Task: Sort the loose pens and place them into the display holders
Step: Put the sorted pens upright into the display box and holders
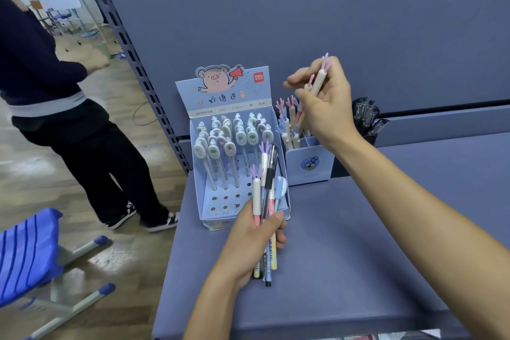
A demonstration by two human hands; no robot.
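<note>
Pens first: the right hand [323, 107] is up over the small blue holder [309, 164], fingers curled round an antler-topped pen [320, 78]. There may be a second one beside it, hard to be sure. Its long axis is tilted, antlers up and away to the right, writing end slanting down and left, just above the antler pens standing in that holder. So the drop is nearly straight down, and my read is the pen wants standing up a touch to slip into a free compartment.

Lower and nearer, the left hand [254, 240] grips a bundle of pens [265, 190], caps pointing away, in front of the pig display box [220, 85]. Mixed bunch: purple antler tops, a clear black-gripped one, a blue cap. The right hand is plainly nearer the blue holder; the left sits closer to the pig box, above the surface [345, 257].
</note>
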